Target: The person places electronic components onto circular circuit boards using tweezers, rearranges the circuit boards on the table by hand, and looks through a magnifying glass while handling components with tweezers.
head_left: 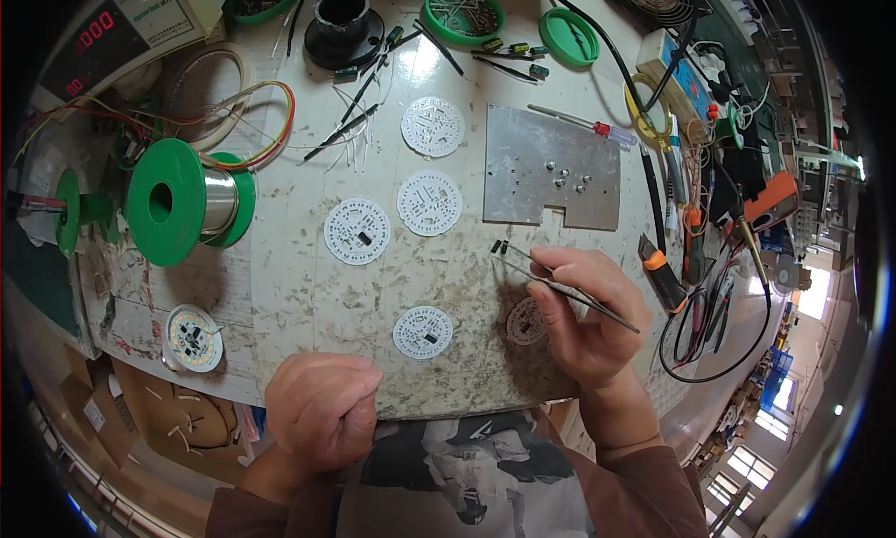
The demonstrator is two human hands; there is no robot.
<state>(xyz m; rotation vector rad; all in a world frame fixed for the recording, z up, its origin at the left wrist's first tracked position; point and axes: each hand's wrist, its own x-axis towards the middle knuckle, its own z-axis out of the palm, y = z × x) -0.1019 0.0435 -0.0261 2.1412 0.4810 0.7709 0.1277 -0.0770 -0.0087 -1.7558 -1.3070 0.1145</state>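
My right hand (597,305) pinches metal tweezers (588,300), whose tips point up and left toward small black components (499,247) on the table. Whether the tips grip one is too small to tell. Partly behind this hand lies a round white board (526,321). My left hand (324,409) rests curled at the table's front edge, and what it holds, if anything, is hidden. Between the hands sits a white round board (423,333) with a black chip. Farther back are another chipped board (357,231) and two boards without a black chip (429,203), one behind the other.
A metal plate (551,169) and a screwdriver (607,132) lie at the back right, near cutters (661,272) and cables. At left stand a solder spool (168,202), a lamp board (195,338) and a meter (117,34). Green dishes (464,13) line the back.
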